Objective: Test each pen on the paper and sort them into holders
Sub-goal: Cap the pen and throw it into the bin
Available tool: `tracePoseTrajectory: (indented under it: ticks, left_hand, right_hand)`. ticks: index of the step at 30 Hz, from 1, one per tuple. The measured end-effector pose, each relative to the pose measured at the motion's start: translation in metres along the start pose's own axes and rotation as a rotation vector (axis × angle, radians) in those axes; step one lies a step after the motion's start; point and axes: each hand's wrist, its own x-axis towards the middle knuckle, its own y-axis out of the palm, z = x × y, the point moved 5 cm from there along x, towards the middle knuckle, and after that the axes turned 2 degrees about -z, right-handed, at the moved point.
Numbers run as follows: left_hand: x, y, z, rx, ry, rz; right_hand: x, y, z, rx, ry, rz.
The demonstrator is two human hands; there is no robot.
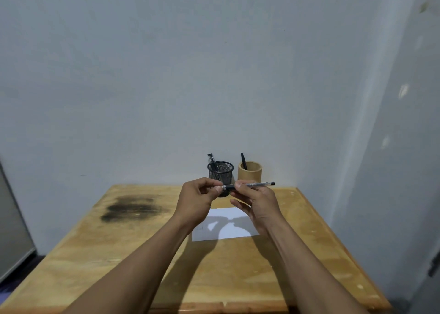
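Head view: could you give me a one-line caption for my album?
Both hands hold a pen level above the paper, two holders behind.

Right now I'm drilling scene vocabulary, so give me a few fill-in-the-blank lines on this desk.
1. Both hands hold one ____ above the paper.
2. The mesh holder stands ____ of the wooden holder.
3. The wooden holder contains ____ pen.
4. A dark ____ marks the table.

Missing: pen; left; one; stain
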Motion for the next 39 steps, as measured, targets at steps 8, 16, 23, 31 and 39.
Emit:
tracePoseTrajectory:
  ticks: [8, 16, 23, 31, 39]
  left_hand:
    - [-0.001, 0.000, -0.003, -0.007, -0.007, 0.013]
    - [-0.002, -0.006, 0.017, -0.014, -0.089, 0.032]
    - [0.005, -0.012, 0.013, 0.111, -0.002, 0.034]
    - [-0.001, 0.017, -0.001, 0.109, 0.067, 0.035]
    - [-0.015, 0.058, -0.012, 0.286, 0.146, 0.092]
  right_hand:
    - [0.000, 0.001, 0.000, -0.013, 0.002, 0.013]
    - [-0.004, -0.008, 0.000, -0.055, 0.066, 0.026]
    - [0.001, -0.025, 0.031, -0.574, -0.119, 0.057]
    - [0.003, -0.015, 0.050, -1.181, -0.387, 0.103]
    - [-0.021, -0.065, 0.070, -1.210, -0.398, -0.064]
